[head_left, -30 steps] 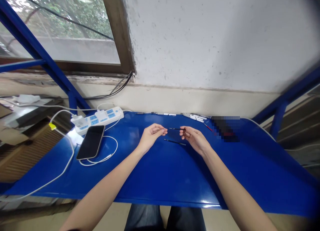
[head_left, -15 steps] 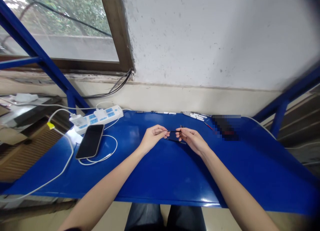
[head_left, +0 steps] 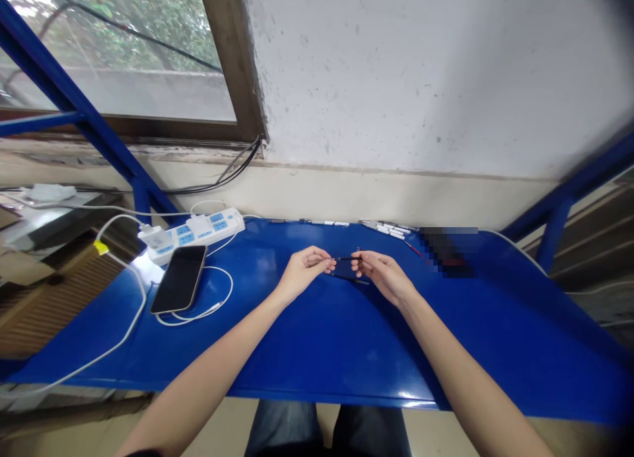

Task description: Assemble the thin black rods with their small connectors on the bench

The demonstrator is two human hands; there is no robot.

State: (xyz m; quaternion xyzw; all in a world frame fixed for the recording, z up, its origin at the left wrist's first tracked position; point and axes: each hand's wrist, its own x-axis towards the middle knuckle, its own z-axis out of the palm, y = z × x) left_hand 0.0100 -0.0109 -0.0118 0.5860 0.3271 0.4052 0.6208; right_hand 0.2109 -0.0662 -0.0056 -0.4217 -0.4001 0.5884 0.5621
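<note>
Blue sheet-metal tabletop [head_left: 347, 351] fills the lower view, set against a scuffed white wall [head_left: 396, 80] beneath a window [head_left: 123, 54] with foliage behind it and a blue steel frame [head_left: 64, 67] at the left. Over the middle of the table, a thin black piece [head_left: 345, 258] lies level between the two hands, off the surface. The left hand [head_left: 302, 269] pinches one end with thumb and fingertips closed, while the right hand [head_left: 384, 277] has its fingertips drawn together at the other end, apparently pinching too, though the piece is too small to be sure. A second thin black piece [head_left: 352, 281] lies on the table just below, partly hidden by the fingers. Toward the left are a black smartphone [head_left: 179, 279], a white cable [head_left: 195, 318] and a white power strip [head_left: 195, 235]. Small white sticks [head_left: 389, 230] line the far edge, near a red-tipped wire [head_left: 413, 247]; a pixelated patch [head_left: 448, 251] hides whatever lies beside them.
</note>
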